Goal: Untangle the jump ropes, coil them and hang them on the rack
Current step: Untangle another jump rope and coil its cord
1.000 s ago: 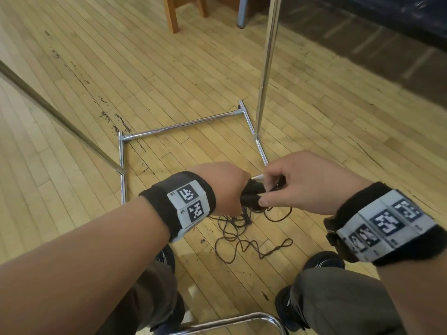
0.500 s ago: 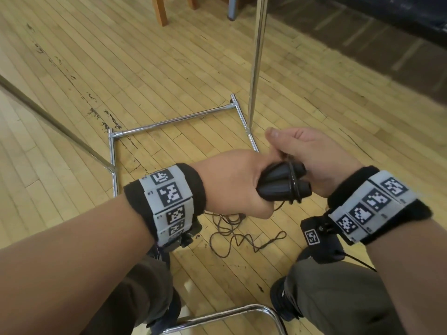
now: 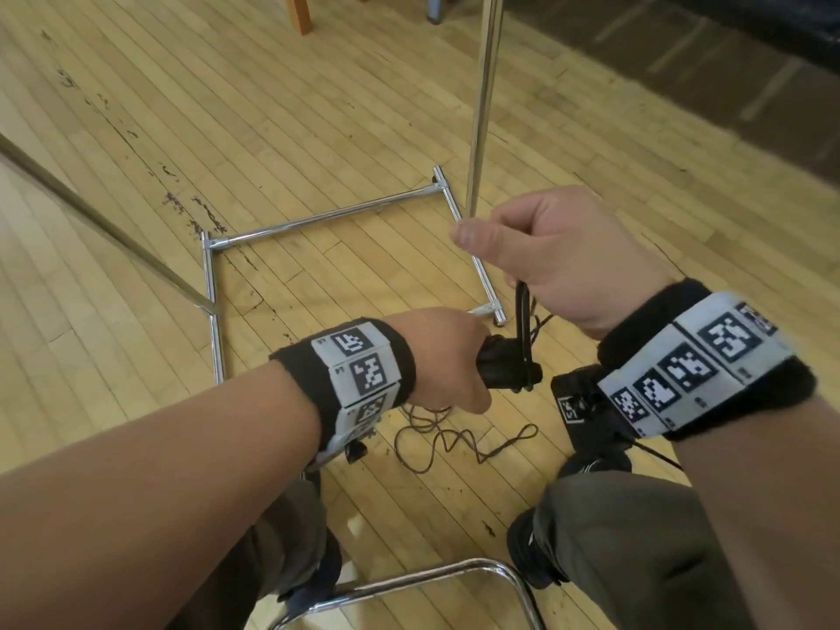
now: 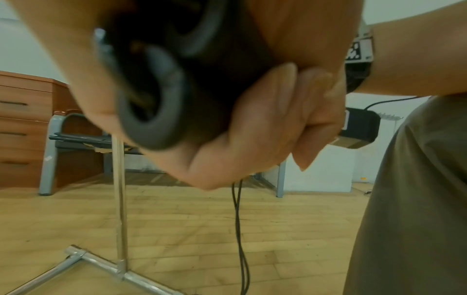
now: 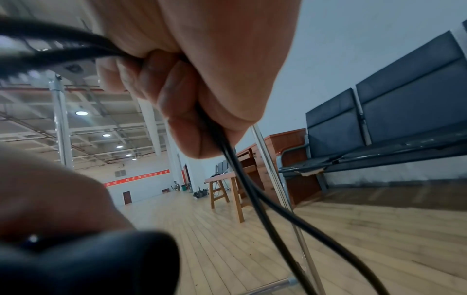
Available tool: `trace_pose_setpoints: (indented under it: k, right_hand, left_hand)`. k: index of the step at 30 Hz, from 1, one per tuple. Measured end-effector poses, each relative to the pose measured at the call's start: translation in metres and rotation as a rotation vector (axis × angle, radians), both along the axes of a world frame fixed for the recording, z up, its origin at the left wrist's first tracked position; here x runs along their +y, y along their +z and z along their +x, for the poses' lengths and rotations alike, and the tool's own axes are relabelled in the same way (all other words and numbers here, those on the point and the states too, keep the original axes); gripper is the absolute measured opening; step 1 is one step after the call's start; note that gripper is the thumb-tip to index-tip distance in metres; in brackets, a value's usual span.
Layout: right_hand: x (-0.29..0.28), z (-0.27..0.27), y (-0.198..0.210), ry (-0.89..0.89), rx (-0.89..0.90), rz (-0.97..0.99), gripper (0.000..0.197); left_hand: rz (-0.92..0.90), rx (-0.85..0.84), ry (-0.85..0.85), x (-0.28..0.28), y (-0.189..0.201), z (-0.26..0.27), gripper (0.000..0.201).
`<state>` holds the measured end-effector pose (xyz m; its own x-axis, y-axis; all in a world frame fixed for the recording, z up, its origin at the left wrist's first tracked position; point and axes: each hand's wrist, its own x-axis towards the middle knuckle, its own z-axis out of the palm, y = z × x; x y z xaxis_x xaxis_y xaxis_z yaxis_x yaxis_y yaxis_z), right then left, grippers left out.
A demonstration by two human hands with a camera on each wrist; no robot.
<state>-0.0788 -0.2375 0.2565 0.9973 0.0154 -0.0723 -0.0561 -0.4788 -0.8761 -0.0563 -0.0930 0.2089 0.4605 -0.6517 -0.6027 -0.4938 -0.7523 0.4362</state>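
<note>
Rope handles (image 3: 507, 363) lie level, ends toward right hand (image 3: 563, 254).

The floor (image 3: 318, 129) is looked down on from head height, with the rack pole (image 3: 482, 106) seen at 12 o'clock. Each fist is viewed very close from below by its wrist camera. The pole (image 4: 120, 199) and bench (image 5: 379, 151) are shared by both wrist views.
</note>
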Motion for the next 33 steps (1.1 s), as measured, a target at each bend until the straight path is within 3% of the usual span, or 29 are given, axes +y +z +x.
trace_pose_setpoints:
  k: [7,12,15,20,27,33]
  right_hand:
    - [0.011,-0.006,-0.004,0.179,0.039,-0.072,0.061]
    - [0.002,-0.009,-0.004,0.29,0.241,-0.076,0.018]
    - [-0.012,-0.005,-0.011,0.163,0.295,0.089,0.017]
    - [-0.031,0.001,-0.025,-0.024,0.317,0.097,0.006]
    - [-0.032,0.004,-0.028,-0.014,0.329,0.158,0.008]
    - [-0.025,0.008,-0.032,-0.055,0.308,0.174,0.008]
  left_hand:
    - [0.153,-0.077,-0.023,-0.001,-0.013,-0.003,0.017]
    - [0.241,-0.121,-0.043,0.005,-0.018,-0.003,0.022]
    - [0.184,-0.128,-0.044,0.008,-0.018,-0.004,0.017]
    - [-0.061,-0.186,-0.105,0.015,-0.01,0.001,0.03]
    - [-0.201,-0.151,-0.073,0.025,0.007,0.013,0.032]
    - [-0.259,-0.128,0.011,0.024,0.01,0.016,0.046]
